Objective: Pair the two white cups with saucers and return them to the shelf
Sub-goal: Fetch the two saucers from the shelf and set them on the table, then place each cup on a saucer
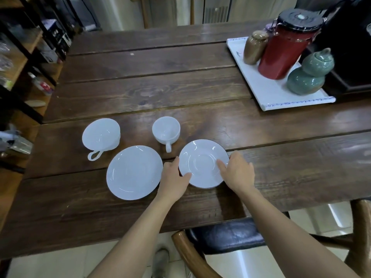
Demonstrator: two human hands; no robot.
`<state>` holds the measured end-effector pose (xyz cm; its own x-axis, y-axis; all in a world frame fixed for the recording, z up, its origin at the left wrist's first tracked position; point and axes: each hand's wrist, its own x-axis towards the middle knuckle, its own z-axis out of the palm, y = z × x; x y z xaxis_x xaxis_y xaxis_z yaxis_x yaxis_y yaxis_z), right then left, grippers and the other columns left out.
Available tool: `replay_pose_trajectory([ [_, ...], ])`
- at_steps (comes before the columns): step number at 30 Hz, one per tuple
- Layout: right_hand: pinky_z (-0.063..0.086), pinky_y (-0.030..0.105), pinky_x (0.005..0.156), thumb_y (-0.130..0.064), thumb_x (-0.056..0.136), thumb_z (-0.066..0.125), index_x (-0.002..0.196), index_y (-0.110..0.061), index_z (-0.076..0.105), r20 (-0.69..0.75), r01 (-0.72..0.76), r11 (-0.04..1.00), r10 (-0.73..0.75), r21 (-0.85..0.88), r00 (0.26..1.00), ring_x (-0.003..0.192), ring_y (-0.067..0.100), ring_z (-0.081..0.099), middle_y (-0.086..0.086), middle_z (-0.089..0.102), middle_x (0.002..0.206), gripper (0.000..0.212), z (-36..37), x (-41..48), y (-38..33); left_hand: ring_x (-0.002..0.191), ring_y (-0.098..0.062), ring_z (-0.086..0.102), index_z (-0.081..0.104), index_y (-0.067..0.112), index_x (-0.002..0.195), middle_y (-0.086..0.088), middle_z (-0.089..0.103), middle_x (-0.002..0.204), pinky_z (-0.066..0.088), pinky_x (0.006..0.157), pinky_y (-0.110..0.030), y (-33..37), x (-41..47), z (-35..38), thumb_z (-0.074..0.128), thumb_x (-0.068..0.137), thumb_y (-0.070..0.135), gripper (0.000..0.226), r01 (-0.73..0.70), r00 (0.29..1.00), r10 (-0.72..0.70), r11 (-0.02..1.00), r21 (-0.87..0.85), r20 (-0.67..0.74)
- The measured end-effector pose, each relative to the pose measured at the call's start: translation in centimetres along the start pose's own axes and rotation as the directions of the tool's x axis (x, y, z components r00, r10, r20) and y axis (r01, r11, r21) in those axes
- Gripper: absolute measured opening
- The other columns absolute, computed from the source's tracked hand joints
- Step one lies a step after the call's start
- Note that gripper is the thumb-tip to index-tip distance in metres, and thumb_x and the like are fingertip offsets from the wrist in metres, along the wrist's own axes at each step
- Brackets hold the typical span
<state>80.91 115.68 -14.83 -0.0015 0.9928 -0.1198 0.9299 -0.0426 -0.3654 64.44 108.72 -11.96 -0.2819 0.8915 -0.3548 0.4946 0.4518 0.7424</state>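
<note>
Two white cups and two white saucers lie on the dark wooden table (180,87). The wider cup (101,135) is at the left, its handle pointing toward me. A smaller cup (166,129) stands to its right, upright, handle toward me. The larger saucer (134,172) lies flat in front of the wide cup. The smaller saucer (203,163) with a dark rim sits in front of the small cup. My left hand (174,178) grips its left edge and my right hand (237,171) grips its right edge, thumbs on top.
A wooden shelf (18,63) with assorted items runs along the left side. At the back right a white tray (267,91) carries a red canister (285,47), a brown jar (255,47) and a green gourd jar (309,75). A chair (220,235) stands below the table edge.
</note>
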Motion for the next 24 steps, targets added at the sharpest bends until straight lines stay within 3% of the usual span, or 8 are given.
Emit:
replay_pose_trajectory([
  [4,0.026,0.039,0.082,-0.043,0.087,0.051,0.099,-0.006,0.050,-0.098,0.074,0.997,-0.073,0.009,0.992,0.090,0.030,0.057,0.008,0.063,0.095,0.039,-1.6,0.8,-1.0,0.084,-0.012,0.054,0.061,0.015,0.112,0.002,0.059,0.097,0.043,0.073,-0.023,0.9,0.2,-2.7,0.055,0.091,0.022,0.023,-0.011,0.976,0.016,1.000,0.021,-0.215],
  [7,0.034,0.040,0.083,-0.037,0.088,0.054,0.104,-0.005,0.051,-0.114,0.178,0.974,-0.162,0.143,0.980,0.091,0.031,0.057,0.009,0.061,0.098,0.035,-2.9,1.8,-3.1,0.070,-0.010,0.054,0.060,0.022,0.085,0.008,0.058,0.077,0.040,0.057,-0.018,1.3,1.0,-5.3,0.058,0.089,0.020,0.004,-0.117,0.909,0.126,0.992,0.047,-0.398],
  [10,0.044,0.037,0.072,-0.031,0.089,0.056,0.109,-0.009,0.049,-0.066,0.269,0.937,-0.261,0.225,0.963,0.088,0.027,0.057,0.007,0.059,0.104,0.031,-3.5,2.6,-5.7,0.074,-0.014,0.054,0.050,0.024,0.079,0.008,0.051,0.078,0.039,0.056,-0.017,0.8,3.3,-7.5,0.066,0.082,0.013,0.020,-0.160,0.871,0.173,0.985,0.066,-0.460],
  [13,0.043,0.035,0.071,-0.025,0.088,0.057,0.115,-0.011,0.045,0.036,0.299,0.919,-0.318,0.258,0.947,0.097,0.027,0.057,0.007,0.056,0.114,0.032,-3.1,3.3,-8.2,0.108,-0.021,0.052,0.050,0.021,0.111,-0.002,0.052,0.117,0.042,0.080,-0.023,-0.3,5.7,-8.9,0.074,0.076,0.013,0.043,-0.140,0.909,0.152,0.988,0.061,-0.388],
  [16,0.044,0.040,0.093,-0.021,0.086,0.061,0.142,-0.012,0.024,0.160,0.289,0.923,-0.335,0.256,0.929,0.118,0.029,0.050,0.011,0.046,0.138,0.068,-2.4,4.1,-10.3,0.137,-0.024,0.029,0.026,0.026,0.143,-0.003,0.029,0.152,0.034,0.104,-0.042,-1.5,7.6,-9.6,0.076,0.075,0.018,0.085,-0.096,0.973,0.103,0.995,0.040,-0.207],
  [18,0.040,0.043,0.100,-0.016,0.082,0.063,0.147,-0.015,0.010,0.225,0.293,0.922,-0.351,0.253,0.909,0.121,0.030,0.047,0.011,0.049,0.134,0.084,-1.8,4.5,-11.4,0.143,-0.024,0.020,0.015,0.028,0.148,-0.001,0.020,0.157,0.027,0.109,-0.046,-2.1,8.5,-9.8,0.076,0.075,0.019,0.095,-0.088,0.991,0.091,0.996,0.035,-0.094],
  [20,0.036,0.047,0.102,-0.010,0.080,0.062,0.148,-0.017,0.002,0.293,0.293,0.922,-0.362,0.253,0.885,0.118,0.031,0.048,0.007,0.055,0.115,0.092,-1.1,5.0,-12.2,0.143,-0.022,0.019,0.012,0.030,0.148,0.001,0.018,0.158,0.025,0.110,-0.045,-2.5,9.4,-9.8,0.076,0.075,0.019,0.098,-0.094,0.995,0.094,0.995,0.017,-0.018],
  [24,0.027,0.053,0.109,-0.012,0.078,0.064,0.148,-0.019,0.000,0.375,0.251,0.909,-0.372,0.332,0.849,0.129,0.027,0.040,0.006,0.046,0.138,0.095,0.3,5.4,-13.0,0.139,-0.020,0.028,0.021,0.028,0.147,0.004,0.031,0.153,0.030,0.107,-0.040,-2.8,10.5,-9.8,0.078,0.073,0.018,0.093,-0.141,0.986,0.149,0.985,-0.097,0.080],
])
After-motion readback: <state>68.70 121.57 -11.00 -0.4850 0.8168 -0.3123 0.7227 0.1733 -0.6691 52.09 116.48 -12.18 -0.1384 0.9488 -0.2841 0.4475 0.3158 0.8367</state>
